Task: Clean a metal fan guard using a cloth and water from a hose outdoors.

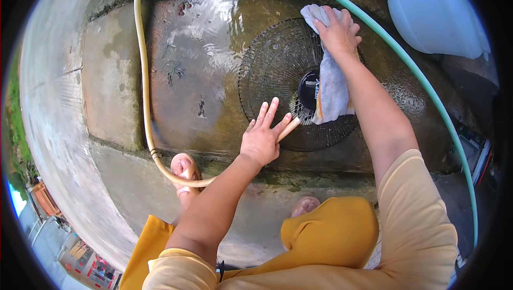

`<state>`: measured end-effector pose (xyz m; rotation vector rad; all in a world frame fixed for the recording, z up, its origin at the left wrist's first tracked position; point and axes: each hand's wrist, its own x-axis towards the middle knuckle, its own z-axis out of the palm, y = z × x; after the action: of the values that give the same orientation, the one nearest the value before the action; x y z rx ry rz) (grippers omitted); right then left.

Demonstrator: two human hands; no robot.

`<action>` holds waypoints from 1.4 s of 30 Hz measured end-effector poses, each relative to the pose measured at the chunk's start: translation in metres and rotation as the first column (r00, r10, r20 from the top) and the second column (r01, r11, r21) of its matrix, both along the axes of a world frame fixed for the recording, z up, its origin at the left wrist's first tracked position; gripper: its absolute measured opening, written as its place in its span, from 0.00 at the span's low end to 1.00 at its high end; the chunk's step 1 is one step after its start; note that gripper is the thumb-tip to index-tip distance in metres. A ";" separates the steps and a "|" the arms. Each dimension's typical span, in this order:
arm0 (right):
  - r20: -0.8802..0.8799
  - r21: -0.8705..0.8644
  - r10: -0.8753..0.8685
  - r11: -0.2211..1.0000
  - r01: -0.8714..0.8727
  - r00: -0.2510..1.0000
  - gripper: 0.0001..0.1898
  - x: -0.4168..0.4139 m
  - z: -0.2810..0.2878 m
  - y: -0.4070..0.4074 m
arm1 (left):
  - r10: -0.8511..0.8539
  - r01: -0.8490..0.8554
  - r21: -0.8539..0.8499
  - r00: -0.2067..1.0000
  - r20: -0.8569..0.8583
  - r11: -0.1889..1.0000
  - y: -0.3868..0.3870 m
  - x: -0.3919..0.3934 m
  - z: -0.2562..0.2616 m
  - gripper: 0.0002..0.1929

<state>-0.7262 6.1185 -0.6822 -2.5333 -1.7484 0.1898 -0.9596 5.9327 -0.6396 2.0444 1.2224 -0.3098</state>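
Note:
A round black wire fan grille (276,53) lies flat on the wet concrete, with a dark hub cap (308,89) bearing writing at its middle. My right hand (340,33) grips one end of a pale towel (334,89) at the grille's far edge. The rest of the towel drapes over the wires and part of the cap. At the near left edge, my left hand (262,135) has its fingers spread over the rim. Its thumb side holds the open end of a cream hose (289,129), and water runs from it onto the wires beside the cap.
A teal hose (400,51) arcs past the right side. Beyond it a white plastic bucket (437,13) lies tipped over. Raised concrete (112,77) borders the wet basin on the left. My sandalled foot (186,168) rests near the cream hose's bend.

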 end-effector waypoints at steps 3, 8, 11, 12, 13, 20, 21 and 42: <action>-0.093 0.132 0.179 0.977 -0.166 0.979 0.22 -0.008 -0.006 -0.038 | 0.006 -0.007 -0.029 1.000 -0.023 1.000 -0.003 -0.005 -0.004 0.40; -0.039 0.130 0.296 0.948 -0.289 0.954 0.24 -0.026 -0.002 -0.071 | -0.005 0.002 -0.054 0.999 -0.044 0.999 -0.002 -0.004 0.000 0.39; -0.005 0.050 0.192 0.980 -0.192 0.981 0.21 -0.028 0.002 0.005 | 0.003 -0.004 -0.021 0.999 -0.038 1.000 0.001 0.004 0.004 0.39; 0.008 0.002 0.158 0.987 -0.158 0.987 0.20 -0.029 0.002 0.021 | -0.002 0.001 -0.019 0.999 -0.035 1.000 0.001 0.006 0.003 0.39; -0.010 -0.065 0.171 0.983 -0.171 0.985 0.20 -0.033 0.006 0.022 | -0.001 0.001 -0.027 1.000 -0.015 1.000 0.001 0.004 -0.001 0.39; -0.115 0.059 0.390 0.921 -0.386 0.913 0.26 -0.037 0.018 -0.086 | -0.010 0.004 -0.085 0.998 -0.069 0.996 -0.002 -0.004 0.002 0.39; -0.078 0.082 0.387 0.921 -0.381 0.919 0.24 -0.037 0.012 -0.068 | 0.003 -0.006 -0.049 0.998 -0.056 0.999 0.001 -0.003 0.001 0.39; -0.135 0.030 0.431 0.902 -0.431 0.892 0.23 -0.066 0.014 -0.031 | 0.002 -0.003 -0.059 1.000 -0.020 0.998 0.002 -0.007 0.001 0.39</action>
<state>-0.7924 6.0876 -0.6686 -2.0321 -2.2222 0.3750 -0.9668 5.9346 -0.6385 1.9940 1.2134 -0.3616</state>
